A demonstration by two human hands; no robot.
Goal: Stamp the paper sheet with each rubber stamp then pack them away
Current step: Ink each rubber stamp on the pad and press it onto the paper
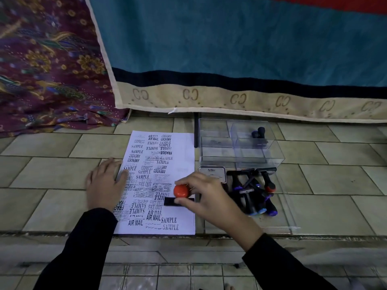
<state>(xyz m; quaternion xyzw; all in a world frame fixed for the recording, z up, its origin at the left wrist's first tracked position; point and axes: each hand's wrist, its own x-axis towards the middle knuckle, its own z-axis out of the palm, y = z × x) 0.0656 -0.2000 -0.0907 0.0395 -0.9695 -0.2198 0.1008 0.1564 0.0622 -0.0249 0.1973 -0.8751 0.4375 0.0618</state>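
A white paper sheet [180,155] crowded with black stamp marks lies on the tiled floor. My left hand [106,185] rests flat on its left edge with fingers spread. My right hand [207,197] grips a rubber stamp with a red knob [181,191], whose black base sits on the paper near its right edge. To the right lies a pile of black stamps [255,193] with purple, blue and red handle tips. A clear plastic organiser box [217,147] behind them holds one dark stamp [259,135] in a compartment.
A closed ink pad tin [212,173] sits between the paper and the stamp pile. A clear lid [284,212] lies flat under the pile. A teal and beige mat [230,97] and patterned purple cloth [48,65] hang behind. A floor step edge runs near me.
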